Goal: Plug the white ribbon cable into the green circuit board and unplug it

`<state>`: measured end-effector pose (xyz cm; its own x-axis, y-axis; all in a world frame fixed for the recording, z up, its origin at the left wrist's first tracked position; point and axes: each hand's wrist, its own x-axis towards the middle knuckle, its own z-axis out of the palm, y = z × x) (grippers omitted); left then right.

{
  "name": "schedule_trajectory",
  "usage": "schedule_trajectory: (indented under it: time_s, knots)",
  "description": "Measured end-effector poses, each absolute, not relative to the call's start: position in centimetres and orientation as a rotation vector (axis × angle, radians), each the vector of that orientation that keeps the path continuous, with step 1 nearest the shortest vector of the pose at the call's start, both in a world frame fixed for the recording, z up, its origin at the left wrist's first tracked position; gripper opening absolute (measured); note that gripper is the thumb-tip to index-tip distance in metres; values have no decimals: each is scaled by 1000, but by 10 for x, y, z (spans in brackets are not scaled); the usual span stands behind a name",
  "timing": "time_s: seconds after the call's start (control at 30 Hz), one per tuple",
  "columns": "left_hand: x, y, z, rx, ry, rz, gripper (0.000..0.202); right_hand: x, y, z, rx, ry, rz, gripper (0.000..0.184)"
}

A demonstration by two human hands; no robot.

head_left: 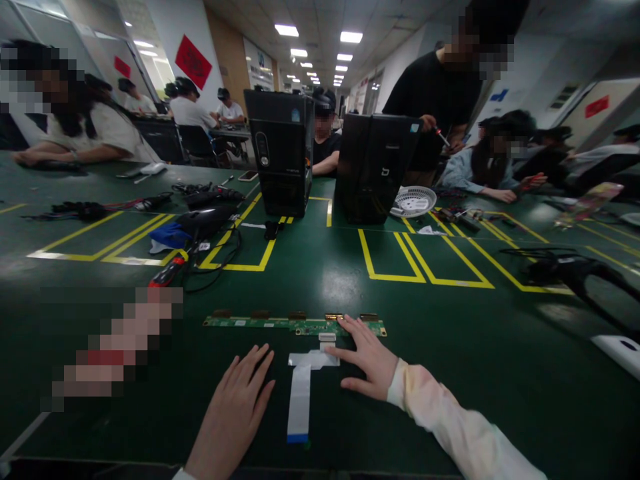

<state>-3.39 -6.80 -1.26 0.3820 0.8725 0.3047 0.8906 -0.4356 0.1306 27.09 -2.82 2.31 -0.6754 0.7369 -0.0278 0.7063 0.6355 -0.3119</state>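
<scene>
A long, narrow green circuit board (280, 323) lies across the table in front of me. From its connector a white flat ribbon cable (300, 400) with a blue end runs toward me, bent at a corner. My right hand (369, 360) rests with spread fingers at the board's right part; one fingertip is at the board and another at the cable's top near the connector. To the left of the cable, my left hand (240, 400) lies flat on the table with its fingers stretched out, holding nothing.
Two black computer towers (280, 153) stand across the table. A screwdriver (167, 273) and dark cables lie at the left, a black curved object (590, 280) at the right. Yellow tape (395, 277) marks the green tabletop. Several people sit around; one person (435, 93) stands at back right.
</scene>
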Motion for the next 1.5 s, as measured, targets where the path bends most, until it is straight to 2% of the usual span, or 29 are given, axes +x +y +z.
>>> schedule_trajectory:
  time_s: [0.7,0.9,1.03,1.3,1.5]
  knots:
    - [-29,-68,-15,-2586,-1674,-456,45,270,-27,20,-1248,-2766,455,66]
    - [-30,-69,-14,-2595,-1647,-430,45,286,-36,14,-1352,-2758,446,73]
    - [-31,-69,-16,-2589,-1638,-445,45,321,-58,0,-1494,-2693,336,74]
    - [-32,-69,-23,-2580,-1590,-459,47,422,-116,-26,-2007,-2292,-64,63]
    - [-36,-71,-24,-2577,-1568,-454,46,465,-127,-39,-2452,-1890,-173,62]
